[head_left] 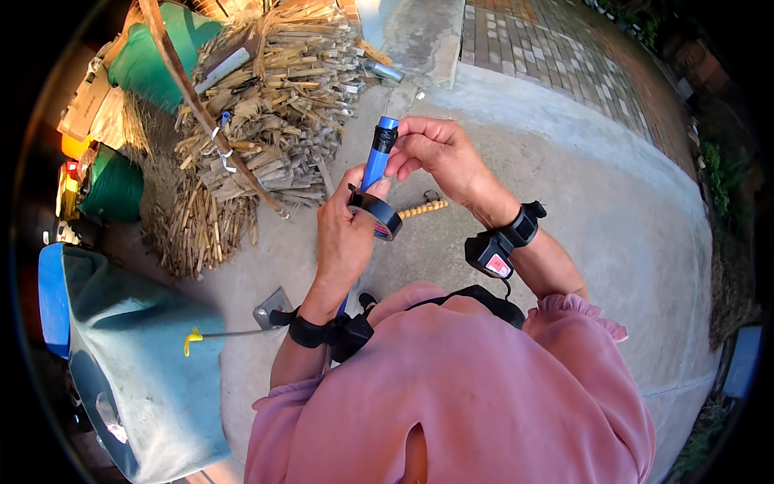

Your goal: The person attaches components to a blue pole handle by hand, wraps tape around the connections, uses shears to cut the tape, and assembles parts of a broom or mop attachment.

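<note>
My left hand (345,234) is closed around a blue pole (374,171), held upright in front of me. A roll of black tape (377,216) hangs at that hand, by the thumb. Near the pole's top, a band of black tape (384,139) is wrapped around it. My right hand (435,155) is at this band from the right, its thumb and forefinger pinched against the tape and the other fingers curled. The lower part of the pole is mostly hidden behind my left hand and forearm.
A heap of dry stalks (274,121) lies at the upper left, crossed by a bent wooden stick (181,77). Green bins (113,189) stand farther left. A blue-grey cover (153,363) drapes something at lower left. A yellow beaded-looking piece (423,210) lies on the concrete floor (564,177).
</note>
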The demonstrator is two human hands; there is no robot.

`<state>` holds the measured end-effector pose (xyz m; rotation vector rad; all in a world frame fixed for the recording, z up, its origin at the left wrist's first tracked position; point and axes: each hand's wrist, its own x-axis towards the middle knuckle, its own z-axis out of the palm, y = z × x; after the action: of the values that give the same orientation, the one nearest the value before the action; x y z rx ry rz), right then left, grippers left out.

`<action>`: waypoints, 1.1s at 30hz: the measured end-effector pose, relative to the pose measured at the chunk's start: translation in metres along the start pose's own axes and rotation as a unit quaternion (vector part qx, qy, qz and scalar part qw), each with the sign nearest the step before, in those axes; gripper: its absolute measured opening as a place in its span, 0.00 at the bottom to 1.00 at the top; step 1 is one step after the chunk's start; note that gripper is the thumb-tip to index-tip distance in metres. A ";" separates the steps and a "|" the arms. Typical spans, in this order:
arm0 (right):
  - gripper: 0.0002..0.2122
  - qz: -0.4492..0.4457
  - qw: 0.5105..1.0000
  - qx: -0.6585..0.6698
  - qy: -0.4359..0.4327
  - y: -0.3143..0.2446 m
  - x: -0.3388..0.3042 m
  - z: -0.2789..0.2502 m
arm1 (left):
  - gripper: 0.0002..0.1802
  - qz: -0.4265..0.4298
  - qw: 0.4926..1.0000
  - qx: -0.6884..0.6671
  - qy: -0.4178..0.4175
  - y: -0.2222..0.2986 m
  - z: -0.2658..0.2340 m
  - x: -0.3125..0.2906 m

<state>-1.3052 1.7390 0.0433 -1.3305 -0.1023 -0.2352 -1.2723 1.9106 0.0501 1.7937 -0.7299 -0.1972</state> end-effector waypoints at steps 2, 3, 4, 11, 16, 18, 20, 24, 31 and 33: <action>0.10 0.012 1.000 -0.001 0.016 -0.002 -0.003 0.005 | 0.12 -0.051 0.990 -0.129 -0.023 -0.004 -0.001 0.002; 0.10 0.012 1.000 0.000 0.018 -0.006 -0.005 0.009 | 0.12 -0.051 0.990 -0.128 -0.024 -0.003 -0.001 0.002; 0.10 0.012 1.000 -0.007 0.026 -0.013 -0.008 0.013 | 0.12 -0.073 0.986 -0.145 -0.024 -0.002 -0.003 0.002; 0.08 0.000 0.985 -0.158 0.069 -0.017 -0.005 0.008 | 0.11 -0.102 0.985 -0.134 -0.024 -0.006 -0.001 0.000; 0.06 0.000 0.978 -0.191 0.089 -0.019 -0.005 0.008 | 0.11 -0.048 0.995 -0.091 -0.007 -0.013 0.003 -0.002; 0.05 -0.006 0.975 -0.199 0.101 -0.013 -0.003 0.007 | 0.11 -0.048 0.996 -0.079 -0.006 -0.011 0.005 -0.003; 0.03 -0.071 0.954 -0.253 0.145 -0.003 0.000 0.006 | 0.12 -0.034 0.997 -0.068 0.000 -0.010 0.008 -0.003; 0.02 -0.107 0.928 -0.321 0.154 -0.019 -0.011 0.029 | 0.13 -0.058 0.993 -0.097 0.033 -0.015 0.007 -0.007; 0.10 -0.056 0.976 -0.192 0.084 -0.024 -0.004 0.004 | 0.23 -0.142 0.930 -0.313 -0.130 -0.011 -0.018 -0.007; 0.10 -0.075 0.983 -0.158 0.054 -0.022 -0.002 0.009 | 0.23 -0.141 0.917 -0.342 -0.147 -0.009 -0.022 -0.006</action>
<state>-1.3120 1.7435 0.0661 -1.6252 -0.0743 -0.4656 -1.2631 1.9333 0.0483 1.1891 -0.5118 -0.8270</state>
